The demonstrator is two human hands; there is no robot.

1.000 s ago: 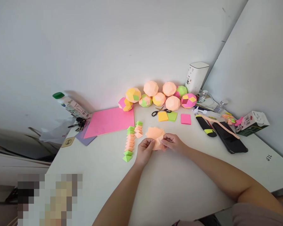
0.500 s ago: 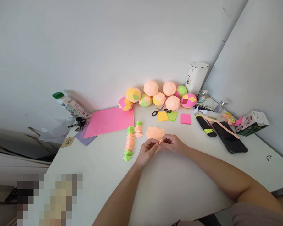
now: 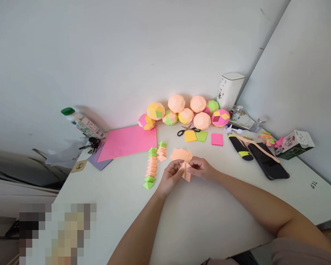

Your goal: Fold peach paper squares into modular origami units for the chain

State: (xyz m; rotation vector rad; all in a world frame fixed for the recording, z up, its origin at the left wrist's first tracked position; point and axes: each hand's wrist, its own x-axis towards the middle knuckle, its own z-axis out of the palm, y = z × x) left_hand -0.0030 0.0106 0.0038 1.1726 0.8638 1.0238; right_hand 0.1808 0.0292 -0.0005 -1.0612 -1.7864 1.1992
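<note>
A: Where is the creased peach paper [image 3: 185,172] now?

B: It is between the two hands, above the near edge of the peach paper stack [image 3: 181,154]. Its pointed end is directed to the near side.

A: And how are the fingers?

B: The left hand [image 3: 170,176] has its thumb and fingers closed in a pinch on the left side of the paper. The right hand [image 3: 204,169] pinches the right side in the same manner. I see no wide gap in either one. The exact places of the hidden fingertips I cannot tell.

A: What could go wrong from here, in your opinion?

B: First, I think the fold may become crooked, if one thumb presses stronger than the other. The paper looks thin, so pulling the hands apart could also tear it or open the crease.

A: Is there some danger around the hands?

B: Perhaps. The longer row of folded units [image 3: 152,166], peach and green, lies just to the left of the left hand; a careless swing of this wrist might disturb it. The shorter row [image 3: 162,152] is a little farther, also near. And the stack has uneven edges, so a knuckle that goes to the far side could spread the sheets.
</note>
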